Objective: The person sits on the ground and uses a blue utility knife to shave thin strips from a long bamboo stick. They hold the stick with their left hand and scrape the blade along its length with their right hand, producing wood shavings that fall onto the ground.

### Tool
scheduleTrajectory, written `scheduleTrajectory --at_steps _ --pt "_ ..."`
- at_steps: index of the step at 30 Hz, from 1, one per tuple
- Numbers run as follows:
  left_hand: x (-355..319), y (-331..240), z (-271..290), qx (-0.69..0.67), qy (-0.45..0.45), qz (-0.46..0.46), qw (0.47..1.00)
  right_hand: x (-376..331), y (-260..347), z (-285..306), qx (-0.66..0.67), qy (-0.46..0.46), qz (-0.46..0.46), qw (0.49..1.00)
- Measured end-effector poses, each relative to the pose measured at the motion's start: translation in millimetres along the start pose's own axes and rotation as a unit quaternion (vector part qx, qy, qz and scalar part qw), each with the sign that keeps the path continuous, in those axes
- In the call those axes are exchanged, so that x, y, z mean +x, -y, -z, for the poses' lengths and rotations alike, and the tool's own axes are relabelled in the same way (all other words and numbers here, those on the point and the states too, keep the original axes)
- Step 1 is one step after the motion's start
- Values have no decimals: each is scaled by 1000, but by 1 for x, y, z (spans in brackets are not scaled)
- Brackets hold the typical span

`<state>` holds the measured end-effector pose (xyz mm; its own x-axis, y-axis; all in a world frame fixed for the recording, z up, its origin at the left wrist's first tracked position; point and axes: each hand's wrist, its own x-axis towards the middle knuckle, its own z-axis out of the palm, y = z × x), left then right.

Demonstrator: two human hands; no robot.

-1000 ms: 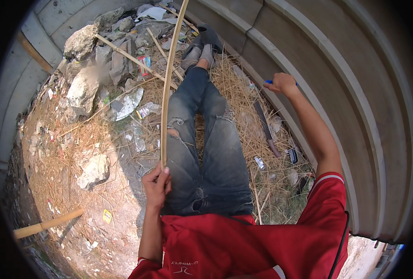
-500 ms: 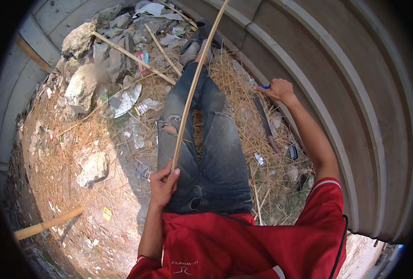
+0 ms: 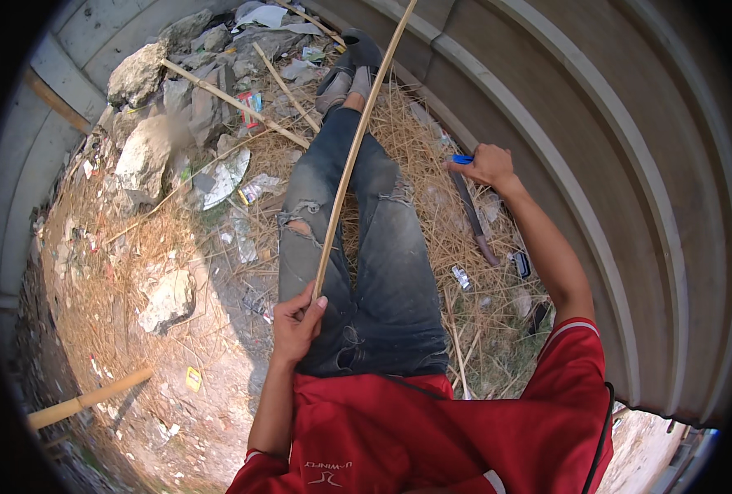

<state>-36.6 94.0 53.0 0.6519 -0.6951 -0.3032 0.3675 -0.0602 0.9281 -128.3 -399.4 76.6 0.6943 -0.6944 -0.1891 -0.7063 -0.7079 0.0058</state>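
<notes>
My left hand [image 3: 297, 325] pinches the lower end of a long, thin bamboo strip [image 3: 343, 185]. The strip slants up and away over my jeans [image 3: 399, 280], and its far end runs out past the top edge of the picture. Held out to the right, my right hand [image 3: 488, 167] is closed around a small blue object [image 3: 462, 159], mostly covered by my fingers, so its kind is unclear. Just below that hand, a dark, long, blade-like tool [image 3: 469, 206] with a brownish end lies on the straw.
My legs stretch out over straw [image 3: 432, 222] and litter. Pale rocks [image 3: 143, 156] and bamboo sticks [image 3: 238, 104] lie at the far left, another bamboo pole [image 3: 90, 398] at the near left. A ribbed metal wall [image 3: 580, 165] rises close on the right.
More of the blue object shows at my right hand, which has turned slightly. My left hand and the bamboo strip have shifted a little to the right.
</notes>
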Motion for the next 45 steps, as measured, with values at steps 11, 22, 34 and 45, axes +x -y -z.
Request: scheduleTrajectory --at_steps 11,22,34,45 --pt "3 4 3 17 -4 -2 1000 2 -5 -21 12 -90 44 995" --pt "46 -21 -34 -24 48 30 998 -63 74 2 129 -208 257 935" --pt "125 -36 -78 32 63 -145 987 -130 129 12 219 -121 351 902" --pt "118 -17 -66 4 30 -87 996 -96 99 20 181 -237 306 904"
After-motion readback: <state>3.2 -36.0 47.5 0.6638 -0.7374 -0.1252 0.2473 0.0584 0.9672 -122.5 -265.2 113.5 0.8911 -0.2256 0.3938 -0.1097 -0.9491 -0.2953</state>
